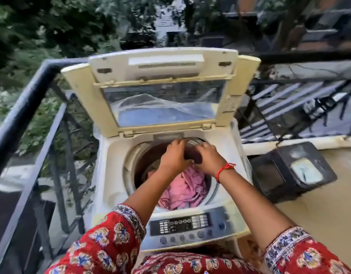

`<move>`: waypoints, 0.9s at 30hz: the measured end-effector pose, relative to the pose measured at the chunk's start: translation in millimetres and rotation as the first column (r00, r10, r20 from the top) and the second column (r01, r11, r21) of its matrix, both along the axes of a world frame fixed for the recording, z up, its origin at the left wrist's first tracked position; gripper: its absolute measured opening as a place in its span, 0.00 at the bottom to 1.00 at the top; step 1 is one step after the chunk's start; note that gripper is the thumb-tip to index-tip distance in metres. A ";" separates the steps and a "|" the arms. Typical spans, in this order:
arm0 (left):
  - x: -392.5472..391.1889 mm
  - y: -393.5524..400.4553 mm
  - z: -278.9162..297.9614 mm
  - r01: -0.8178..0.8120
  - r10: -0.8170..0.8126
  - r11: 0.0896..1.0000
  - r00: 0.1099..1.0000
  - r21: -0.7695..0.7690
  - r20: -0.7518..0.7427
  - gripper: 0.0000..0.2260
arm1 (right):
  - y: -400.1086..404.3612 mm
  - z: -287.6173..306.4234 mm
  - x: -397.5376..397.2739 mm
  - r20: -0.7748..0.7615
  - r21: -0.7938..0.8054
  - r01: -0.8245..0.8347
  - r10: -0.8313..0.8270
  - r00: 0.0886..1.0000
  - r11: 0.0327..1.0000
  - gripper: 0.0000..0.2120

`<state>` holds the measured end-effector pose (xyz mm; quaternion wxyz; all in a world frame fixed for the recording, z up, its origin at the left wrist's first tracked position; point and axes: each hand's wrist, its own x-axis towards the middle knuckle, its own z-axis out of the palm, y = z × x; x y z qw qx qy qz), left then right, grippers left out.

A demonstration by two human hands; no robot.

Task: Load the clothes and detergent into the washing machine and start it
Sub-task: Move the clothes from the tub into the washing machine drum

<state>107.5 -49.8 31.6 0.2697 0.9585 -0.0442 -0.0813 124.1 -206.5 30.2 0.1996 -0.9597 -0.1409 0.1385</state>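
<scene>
A cream top-loading washing machine (pixel 113 155) stands in front of me with its lid (pixel 162 64) raised. Pink clothes (pixel 186 190) lie in the drum, and a yellowish piece shows beside them. Both of my hands reach over the far side of the drum opening. My left hand (pixel 173 156) and my right hand (pixel 209 160), which has a red thread at the wrist, together hold a dark maroon item (pixel 196 156) between them. The item is blurred, and I cannot tell what it is. The control panel (pixel 186 224) with its buttons faces me at the machine's front.
A dark metal balcony railing (pixel 32 95) runs along the left and behind the machine. To the right, a black box (pixel 289 171) with a pale dial sits on the tan floor. Trees and buildings lie beyond the railing.
</scene>
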 end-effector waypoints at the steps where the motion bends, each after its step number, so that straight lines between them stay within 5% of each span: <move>1: 1.9 -9.3 6.1 0.021 -0.020 1.000 1.000 -0.008 0.015 0.37 | -7.8 6.0 -3.7 0.022 -0.008 0.032 -0.032 0.999 0.999 0.28; 14: -49.1 -225.4 24.4 0.457 -0.442 0.887 0.883 -0.072 0.157 0.33 | -223.4 16.1 -118.3 0.075 0.007 0.519 -0.518 0.852 0.855 0.32; 20: -103.6 -338.5 -3.5 0.573 -0.571 0.820 0.819 -0.015 0.057 0.34 | -333.0 -21.9 -194.3 -0.038 0.016 0.633 -0.633 0.774 0.774 0.34; 27: -160.0 -419.3 -76.9 0.670 -0.634 0.730 0.738 0.138 -0.229 0.32 | -421.6 -83.6 -254.4 -0.200 -0.039 0.638 -0.631 0.749 0.769 0.31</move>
